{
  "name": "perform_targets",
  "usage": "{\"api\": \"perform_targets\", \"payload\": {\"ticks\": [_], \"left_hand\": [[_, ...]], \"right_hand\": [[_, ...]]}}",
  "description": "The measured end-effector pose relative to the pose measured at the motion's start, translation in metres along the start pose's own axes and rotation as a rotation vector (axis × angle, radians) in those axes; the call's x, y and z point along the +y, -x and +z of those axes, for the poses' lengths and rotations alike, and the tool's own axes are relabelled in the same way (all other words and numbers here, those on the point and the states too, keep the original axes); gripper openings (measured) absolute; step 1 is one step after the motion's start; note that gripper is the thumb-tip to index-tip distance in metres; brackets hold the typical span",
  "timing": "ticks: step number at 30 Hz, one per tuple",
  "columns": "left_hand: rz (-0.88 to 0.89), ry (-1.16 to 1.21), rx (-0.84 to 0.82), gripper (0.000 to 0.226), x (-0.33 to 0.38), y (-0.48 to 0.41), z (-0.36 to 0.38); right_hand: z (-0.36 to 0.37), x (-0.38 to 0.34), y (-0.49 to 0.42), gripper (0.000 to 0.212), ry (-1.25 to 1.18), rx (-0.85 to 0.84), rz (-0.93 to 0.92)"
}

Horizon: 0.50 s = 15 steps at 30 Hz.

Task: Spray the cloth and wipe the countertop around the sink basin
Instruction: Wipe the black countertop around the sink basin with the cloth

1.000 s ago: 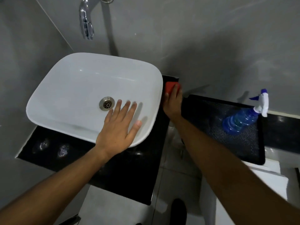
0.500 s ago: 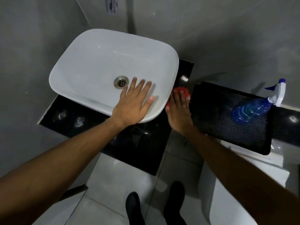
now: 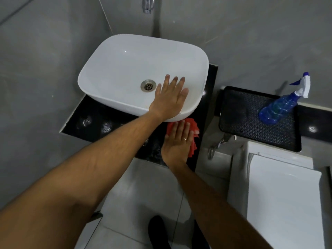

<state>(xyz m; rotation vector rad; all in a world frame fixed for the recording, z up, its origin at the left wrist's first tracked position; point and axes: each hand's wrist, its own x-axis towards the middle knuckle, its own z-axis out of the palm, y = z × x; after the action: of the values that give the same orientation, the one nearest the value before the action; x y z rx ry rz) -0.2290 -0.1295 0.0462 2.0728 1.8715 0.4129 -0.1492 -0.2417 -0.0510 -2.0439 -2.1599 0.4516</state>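
A white sink basin (image 3: 125, 69) sits on a black countertop (image 3: 93, 123). My left hand (image 3: 170, 97) lies flat with fingers spread on the basin's near right rim, holding nothing. My right hand (image 3: 179, 142) presses flat on a red cloth (image 3: 193, 130) on the countertop, just below the basin's front right corner. The cloth sticks out to the right of my fingers. A blue spray bottle (image 3: 280, 106) with a white and blue trigger leans on a black tray (image 3: 251, 123) to the right.
A chrome tap (image 3: 147, 4) hangs over the basin from the grey wall. A white toilet tank (image 3: 280, 194) stands at the lower right under the tray. Grey floor tiles and my black shoes (image 3: 158, 232) are below.
My right hand has slid the red cloth from the back right side of the basin forward along the counter to the front right corner. My left hand has stayed on the basin.
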Motion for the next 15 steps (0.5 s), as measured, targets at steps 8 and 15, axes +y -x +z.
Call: {"api": "perform_targets", "payload": {"ticks": [8,15], "left_hand": [[0.071,0.331,0.193,0.055,0.0,0.026,-0.013],[0.084,0.359,0.518,0.02,-0.01,0.134,0.019]], "right_hand": [[0.01,-0.013,0.058,0.067,-0.055,0.013,0.018],[-0.037,0.012,0.048,0.042,-0.342,0.194,0.015]]}}
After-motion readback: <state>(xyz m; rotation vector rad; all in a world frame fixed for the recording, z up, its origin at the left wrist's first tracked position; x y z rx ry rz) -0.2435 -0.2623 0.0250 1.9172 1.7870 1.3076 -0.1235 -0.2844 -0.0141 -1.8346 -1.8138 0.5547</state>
